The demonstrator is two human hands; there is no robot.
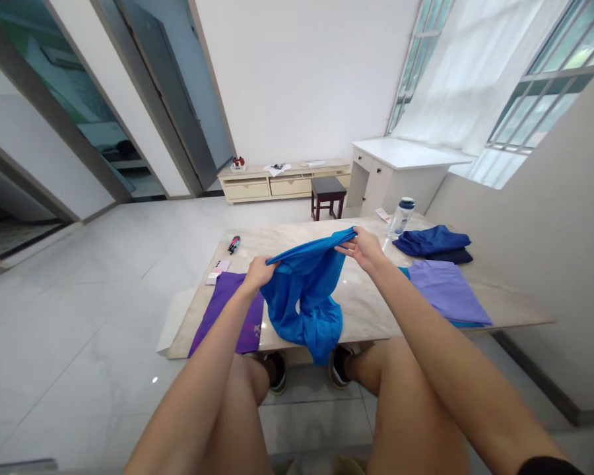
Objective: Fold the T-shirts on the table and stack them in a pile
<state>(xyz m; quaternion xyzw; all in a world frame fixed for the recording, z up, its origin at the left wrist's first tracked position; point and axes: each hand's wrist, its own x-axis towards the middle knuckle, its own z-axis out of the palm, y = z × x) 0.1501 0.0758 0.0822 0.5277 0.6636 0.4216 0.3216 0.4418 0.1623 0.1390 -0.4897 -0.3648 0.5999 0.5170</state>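
A bright blue garment [304, 290] is stretched between my two hands above the table's near edge. My left hand [260, 272] pinches one end of its upper edge. At the other end, my right hand [361, 247] grips the same edge with fingers closed on the cloth. The lower part hangs in loose folds, rests on the table [371, 303] and droops over its front edge. Its exact cut cannot be made out. Beside my left forearm lies a flat purple cloth [250, 323], partly covered by that arm.
Folded lilac cloth [443, 287] and dark blue cloth [433, 241] lie to the right, near a clear bottle [400, 219]. A pink box [218, 272] and a small dark item [234, 244] sit at the left. Beyond the table stand a stool [329, 188] and a low cabinet [247, 190].
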